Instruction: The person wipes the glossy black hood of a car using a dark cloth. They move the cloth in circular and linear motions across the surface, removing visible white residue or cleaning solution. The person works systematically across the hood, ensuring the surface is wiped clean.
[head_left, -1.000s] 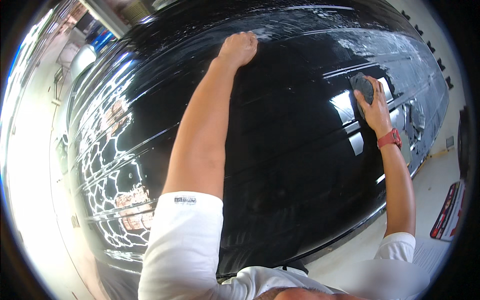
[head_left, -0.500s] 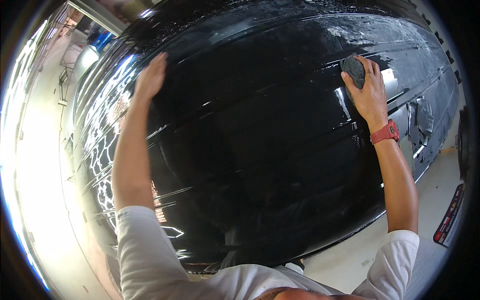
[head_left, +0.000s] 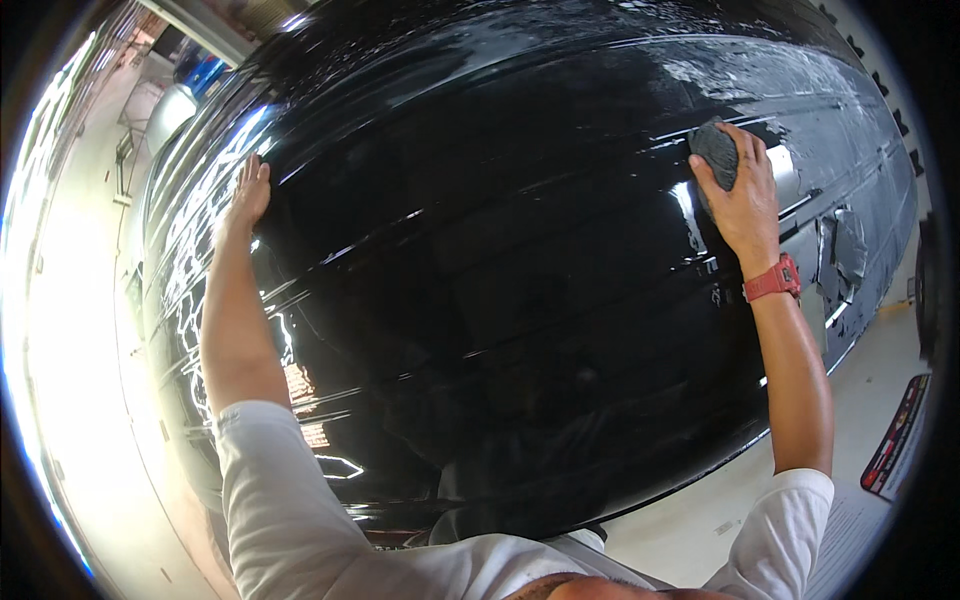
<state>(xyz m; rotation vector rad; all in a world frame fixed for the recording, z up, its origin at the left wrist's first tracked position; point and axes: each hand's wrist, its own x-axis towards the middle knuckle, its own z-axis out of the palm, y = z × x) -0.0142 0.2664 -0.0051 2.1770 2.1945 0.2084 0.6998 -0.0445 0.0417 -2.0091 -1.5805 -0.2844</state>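
The glossy black car panel [head_left: 500,285] looks slick, so the left hand [head_left: 247,195], empty with fingers extended at its left side, could skid if leaned on. The right grip [head_left: 742,205] clasps a wadded grey cloth [head_left: 715,155] on the panel's right part; trapped grit might scratch, as might the red wristwatch [head_left: 772,280] if the wrist dips.

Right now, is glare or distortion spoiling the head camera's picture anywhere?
In the head view, glare washes out the far left; also in the head view, white reflections streak the glossy black surface around the left hand; the head view's fisheye bends straight lines and darkens the corners; the head view shows the right hand and dark gray pad fairly clearly.
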